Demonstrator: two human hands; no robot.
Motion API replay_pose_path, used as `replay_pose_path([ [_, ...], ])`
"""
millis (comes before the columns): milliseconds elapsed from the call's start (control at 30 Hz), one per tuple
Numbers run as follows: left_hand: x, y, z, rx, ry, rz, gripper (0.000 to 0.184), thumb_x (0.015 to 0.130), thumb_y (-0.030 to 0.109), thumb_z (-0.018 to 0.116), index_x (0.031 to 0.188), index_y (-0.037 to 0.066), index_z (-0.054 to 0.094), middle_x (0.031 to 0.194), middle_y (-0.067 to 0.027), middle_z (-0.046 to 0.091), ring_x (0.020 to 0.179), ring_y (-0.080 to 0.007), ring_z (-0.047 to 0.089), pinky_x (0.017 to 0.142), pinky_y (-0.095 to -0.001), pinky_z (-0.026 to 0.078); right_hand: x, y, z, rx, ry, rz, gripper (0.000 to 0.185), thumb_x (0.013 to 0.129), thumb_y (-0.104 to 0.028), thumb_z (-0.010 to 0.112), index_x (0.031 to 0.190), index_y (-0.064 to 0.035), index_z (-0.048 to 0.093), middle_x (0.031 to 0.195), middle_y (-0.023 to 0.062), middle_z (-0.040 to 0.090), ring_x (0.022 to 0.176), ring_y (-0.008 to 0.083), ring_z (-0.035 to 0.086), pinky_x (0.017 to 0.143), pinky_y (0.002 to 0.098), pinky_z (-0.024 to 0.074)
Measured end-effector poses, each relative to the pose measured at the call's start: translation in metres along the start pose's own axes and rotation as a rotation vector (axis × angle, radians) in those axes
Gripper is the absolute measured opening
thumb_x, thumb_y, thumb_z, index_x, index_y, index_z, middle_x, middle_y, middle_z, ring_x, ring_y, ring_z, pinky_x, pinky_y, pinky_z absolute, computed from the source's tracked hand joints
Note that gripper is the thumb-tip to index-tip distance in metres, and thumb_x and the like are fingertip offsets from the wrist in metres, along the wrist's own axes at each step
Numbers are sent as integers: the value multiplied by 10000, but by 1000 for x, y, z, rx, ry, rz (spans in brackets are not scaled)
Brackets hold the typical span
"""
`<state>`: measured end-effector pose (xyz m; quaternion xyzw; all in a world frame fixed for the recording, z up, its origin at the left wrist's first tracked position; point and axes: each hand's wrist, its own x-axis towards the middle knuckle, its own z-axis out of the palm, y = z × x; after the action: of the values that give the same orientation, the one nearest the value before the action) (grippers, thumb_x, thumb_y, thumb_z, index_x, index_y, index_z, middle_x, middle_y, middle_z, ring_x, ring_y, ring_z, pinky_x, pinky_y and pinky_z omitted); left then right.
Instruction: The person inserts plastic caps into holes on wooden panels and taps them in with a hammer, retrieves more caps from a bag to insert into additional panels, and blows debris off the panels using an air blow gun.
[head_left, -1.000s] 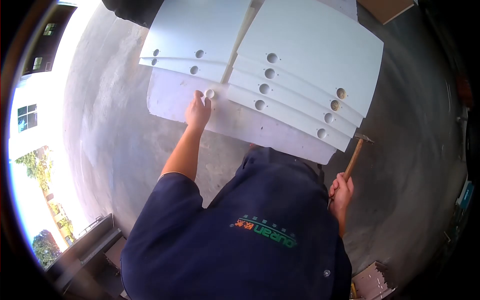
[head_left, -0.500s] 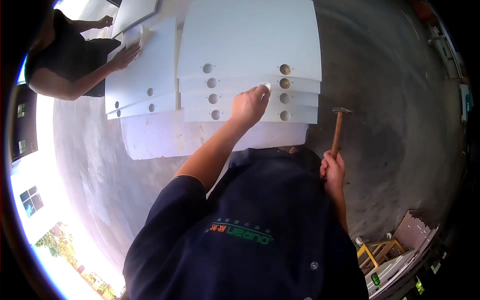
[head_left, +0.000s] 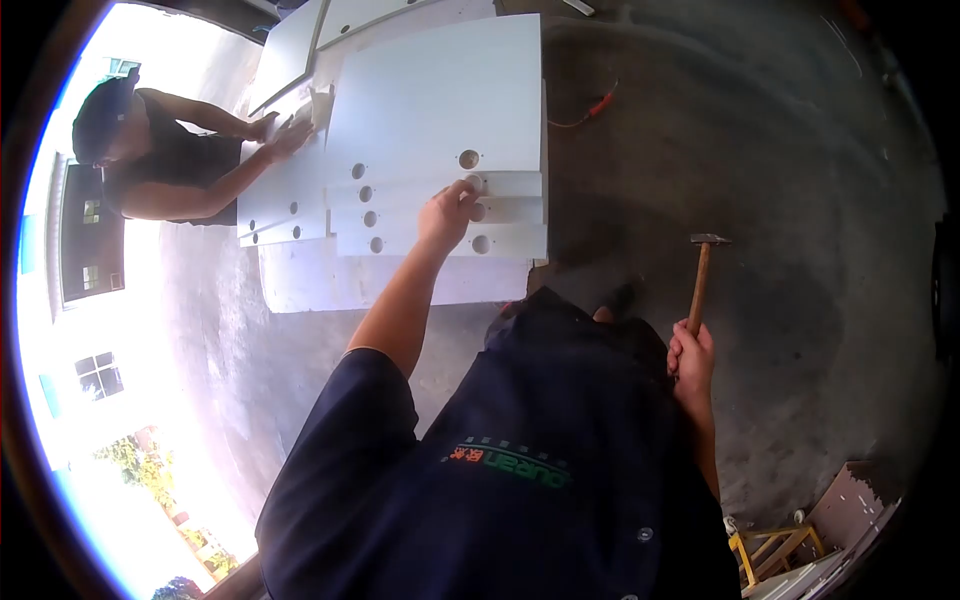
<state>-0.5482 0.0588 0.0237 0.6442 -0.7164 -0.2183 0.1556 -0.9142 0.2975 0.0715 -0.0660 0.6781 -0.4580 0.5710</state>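
My left hand (head_left: 447, 213) pinches a small white round piece (head_left: 475, 183) at the second hole from the top in the right-hand column of the stacked white panels (head_left: 430, 110). Its fingertips cover part of that hole, so how far the piece sits in it is hard to see. Just above is another round hole (head_left: 469, 159) with a brownish inside. Out to the right, away from the panels, my right hand (head_left: 691, 357) grips the wooden handle of a hammer (head_left: 702, 280), head up.
At the left, a person in a dark cap (head_left: 105, 120) has both hands on a neighbouring stack of white panels (head_left: 275, 200). A red-handled item with a cord (head_left: 602, 103) lies on the concrete floor beyond the panels. A yellow frame (head_left: 775, 550) stands at the lower right.
My left hand has brought the white piece over to the right-hand hole column. The view has shifted. My right hand still holds the hammer. The other person's hands are now together on their panel.
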Motion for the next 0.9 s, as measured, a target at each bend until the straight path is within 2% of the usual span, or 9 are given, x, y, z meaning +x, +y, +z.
replay_pose_path([
  [167,-10,6,14,41,147,-110,222,938,242,574,1122,148,657,949,-104,689,850,-297,659,742,-401,504,22,-39,-70,-5,83,-51,89,941,-172,580,926,-108,521,599,-15,450,403,71,389,362,217,293],
  [200,-13,9,17,67,156,-90,300,937,212,518,1209,165,635,1045,-123,682,957,-325,642,817,-437,492,29,-45,-84,5,101,-39,86,941,-171,579,928,-109,521,599,-15,449,402,71,388,362,219,295],
  [333,-13,5,23,259,22,-213,433,884,171,515,1311,193,582,1102,-140,668,1008,-328,630,871,-430,492,53,-47,-97,49,130,-31,76,939,-155,570,924,-106,513,600,-16,442,403,73,387,363,232,290],
  [433,-6,27,10,323,-85,-279,446,870,185,523,1311,187,588,1065,-143,679,1005,-334,633,881,-431,491,59,-57,-97,98,99,-33,64,924,-144,566,929,-108,512,600,-24,445,401,93,402,359,253,284],
  [567,12,48,-12,435,-230,-272,367,853,150,502,1189,149,650,1104,-151,668,1044,-327,627,885,-429,490,69,-72,-80,81,-10,22,63,923,-140,562,931,-100,514,601,-11,442,411,100,399,367,254,292],
  [600,13,42,-10,404,-189,-236,378,895,166,495,1240,147,647,1117,-184,672,1050,-360,629,899,-443,493,73,-78,-77,75,-31,34,76,929,-126,560,902,-95,496,595,-13,434,398,90,388,359,246,285],
  [733,8,48,9,433,-175,-358,446,857,92,448,1294,148,521,1051,-161,675,999,-350,636,837,-470,495,100,-106,-77,-74,-126,29,67,933,-113,557,905,-87,502,594,-13,441,394,81,391,354,236,296],
  [833,15,44,10,394,-250,-456,437,854,93,451,1281,140,525,1028,-164,679,989,-358,638,832,-473,496,144,-122,-66,-171,-178,45,66,935,-111,555,906,-87,501,597,-13,448,393,79,396,353,235,300],
  [900,18,50,8,366,-255,-475,376,848,88,449,1199,115,583,1005,-163,681,972,-363,640,823,-469,500,173,-145,-57,-213,-209,66,67,935,-110,553,904,-88,497,600,-15,452,392,78,398,350,236,301],
])
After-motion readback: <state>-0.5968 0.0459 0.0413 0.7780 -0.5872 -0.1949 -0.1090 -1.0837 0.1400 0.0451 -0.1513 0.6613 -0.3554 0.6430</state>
